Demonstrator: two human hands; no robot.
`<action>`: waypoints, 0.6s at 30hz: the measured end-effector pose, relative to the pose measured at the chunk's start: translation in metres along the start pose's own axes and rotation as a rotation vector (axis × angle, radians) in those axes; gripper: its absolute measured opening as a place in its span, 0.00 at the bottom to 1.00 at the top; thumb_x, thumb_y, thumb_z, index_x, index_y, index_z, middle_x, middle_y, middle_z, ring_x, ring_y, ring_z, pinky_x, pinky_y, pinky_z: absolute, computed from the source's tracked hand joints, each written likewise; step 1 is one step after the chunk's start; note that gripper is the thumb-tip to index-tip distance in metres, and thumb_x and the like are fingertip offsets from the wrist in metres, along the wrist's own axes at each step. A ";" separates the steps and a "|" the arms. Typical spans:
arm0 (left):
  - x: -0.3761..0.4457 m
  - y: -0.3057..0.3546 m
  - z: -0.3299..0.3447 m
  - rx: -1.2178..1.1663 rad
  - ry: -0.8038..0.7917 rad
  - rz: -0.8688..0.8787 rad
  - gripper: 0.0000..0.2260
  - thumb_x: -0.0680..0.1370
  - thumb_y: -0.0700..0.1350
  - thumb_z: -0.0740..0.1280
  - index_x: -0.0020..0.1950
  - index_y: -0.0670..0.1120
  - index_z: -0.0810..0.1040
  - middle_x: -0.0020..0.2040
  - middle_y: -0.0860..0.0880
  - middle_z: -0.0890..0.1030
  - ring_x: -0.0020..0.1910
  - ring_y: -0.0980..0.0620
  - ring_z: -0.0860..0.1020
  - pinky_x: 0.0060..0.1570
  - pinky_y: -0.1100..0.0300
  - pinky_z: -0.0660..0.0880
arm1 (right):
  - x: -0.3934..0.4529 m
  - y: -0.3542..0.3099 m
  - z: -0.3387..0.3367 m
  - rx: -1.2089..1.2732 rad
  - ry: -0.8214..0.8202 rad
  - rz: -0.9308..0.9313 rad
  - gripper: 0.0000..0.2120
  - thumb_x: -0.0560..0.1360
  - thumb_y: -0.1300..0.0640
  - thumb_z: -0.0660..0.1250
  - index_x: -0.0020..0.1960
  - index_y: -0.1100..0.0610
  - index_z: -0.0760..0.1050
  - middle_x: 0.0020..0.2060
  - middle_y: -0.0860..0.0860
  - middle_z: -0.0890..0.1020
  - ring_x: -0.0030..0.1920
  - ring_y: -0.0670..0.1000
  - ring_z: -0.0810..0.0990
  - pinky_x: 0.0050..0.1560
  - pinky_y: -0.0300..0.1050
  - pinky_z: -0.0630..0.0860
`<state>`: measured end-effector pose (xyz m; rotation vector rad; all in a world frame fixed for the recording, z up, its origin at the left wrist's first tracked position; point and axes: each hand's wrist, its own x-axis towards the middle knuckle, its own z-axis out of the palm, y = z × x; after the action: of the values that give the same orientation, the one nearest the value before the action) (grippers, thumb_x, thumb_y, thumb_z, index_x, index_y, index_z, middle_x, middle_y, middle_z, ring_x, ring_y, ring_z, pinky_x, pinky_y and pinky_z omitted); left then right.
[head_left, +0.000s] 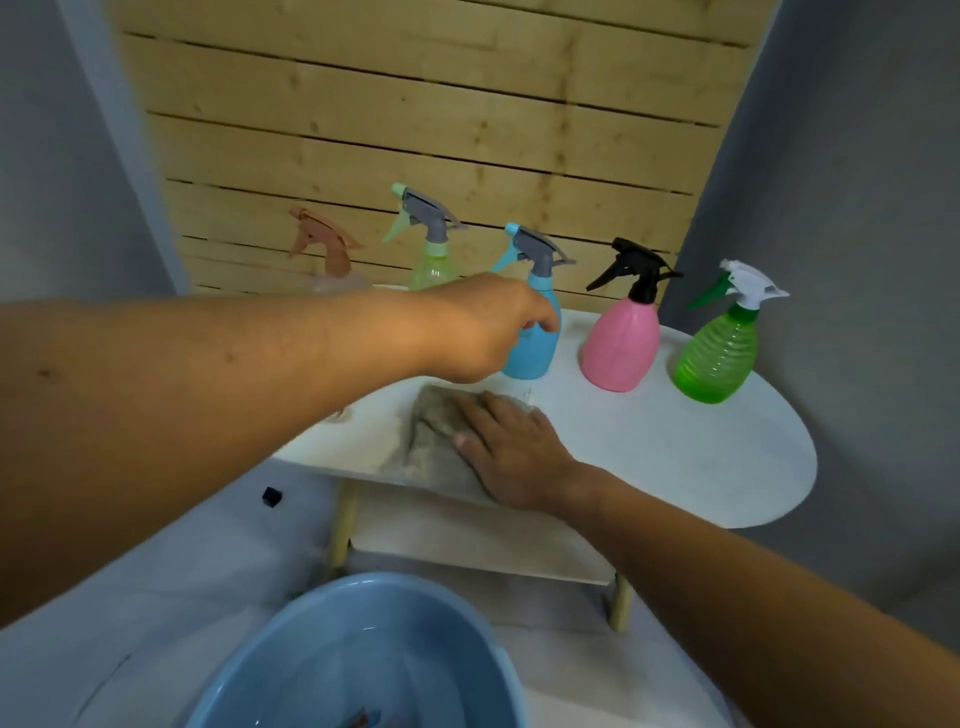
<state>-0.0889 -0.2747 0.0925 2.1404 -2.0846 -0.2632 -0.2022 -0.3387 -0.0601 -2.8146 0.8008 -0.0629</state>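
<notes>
On the white oval table (675, 457) lies a grey cloth (436, 436), and my right hand (514, 452) presses flat on it near the front edge. My left hand (478, 327) reaches across above the cloth, its fingers curled round the left side of a blue spray bottle (535, 343) that stands upright on the table. Along the back stand a brown-headed clear spray bottle (324, 249), a pale green one (431, 249), a pink one with a black head (621, 343) and a bright green one with a white head (719, 353).
A blue plastic basin (363, 654) with water sits on the floor in front of the table. A lower shelf (467, 540) and pale legs show under the tabletop. A wooden slat wall (415, 130) stands behind, grey walls at both sides. A small black object (271, 496) lies on the floor.
</notes>
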 end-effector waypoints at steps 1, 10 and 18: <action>-0.002 -0.001 0.007 0.015 -0.041 -0.027 0.26 0.82 0.32 0.59 0.78 0.52 0.67 0.76 0.47 0.70 0.72 0.48 0.72 0.70 0.55 0.70 | -0.006 0.009 -0.001 -0.056 -0.026 0.001 0.30 0.83 0.38 0.41 0.82 0.48 0.49 0.81 0.51 0.54 0.80 0.54 0.52 0.77 0.60 0.50; -0.020 -0.041 0.068 0.037 -0.311 -0.143 0.27 0.80 0.54 0.69 0.75 0.47 0.65 0.73 0.45 0.70 0.69 0.45 0.71 0.70 0.50 0.69 | -0.022 0.035 -0.017 -0.074 -0.032 0.083 0.29 0.85 0.40 0.44 0.83 0.50 0.49 0.82 0.49 0.50 0.81 0.50 0.47 0.78 0.58 0.36; -0.059 -0.057 0.099 0.328 -0.436 -0.033 0.43 0.83 0.54 0.65 0.83 0.48 0.35 0.83 0.47 0.35 0.82 0.48 0.42 0.79 0.56 0.46 | -0.050 0.039 -0.011 -0.237 0.034 -0.282 0.44 0.70 0.24 0.59 0.80 0.42 0.52 0.80 0.48 0.55 0.79 0.49 0.52 0.79 0.59 0.41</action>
<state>-0.0562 -0.2126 -0.0150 2.4888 -2.4745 -0.4568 -0.2658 -0.3469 -0.0571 -3.1402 0.4361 -0.0634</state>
